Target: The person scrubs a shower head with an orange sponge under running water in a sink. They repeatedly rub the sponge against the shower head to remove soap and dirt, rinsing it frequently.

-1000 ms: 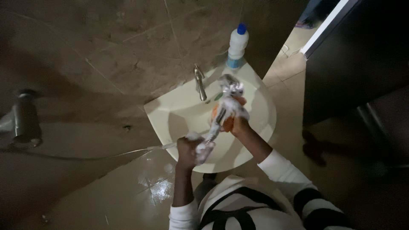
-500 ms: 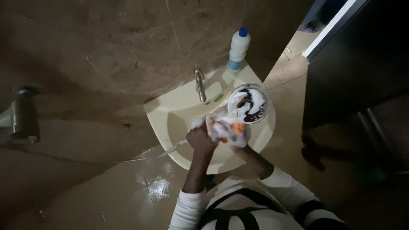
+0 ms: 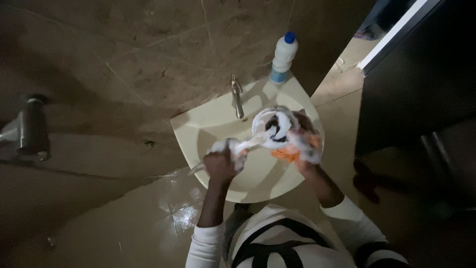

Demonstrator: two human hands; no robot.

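Note:
Over a pale corner washbasin [image 3: 198, 130] I hold a foamy metal utensil [image 3: 272, 126] with a round bowl and a long handle. My left hand [image 3: 220, 165] is shut on the soapy handle end, at the basin's left side. An orange sponge [image 3: 286, 153] is in my right hand [image 3: 303, 141], pressed against the right side of the utensil's bowl. Foam covers both hands and much of the utensil. I cannot tell exactly what kind of utensil it is.
A metal tap [image 3: 237, 97] stands at the basin's back. A white bottle with a blue cap [image 3: 283, 55] sits on the back corner. A metal pipe fitting [image 3: 31, 128] juts from the brown tiled wall at left. A dark door [image 3: 421, 69] is at right; wet floor tiles [image 3: 173, 213] lie below.
My hands have drawn apart: the left slid down to the handle end, and the right carried the sponge rightward onto the utensil's bowl, which has shifted left.

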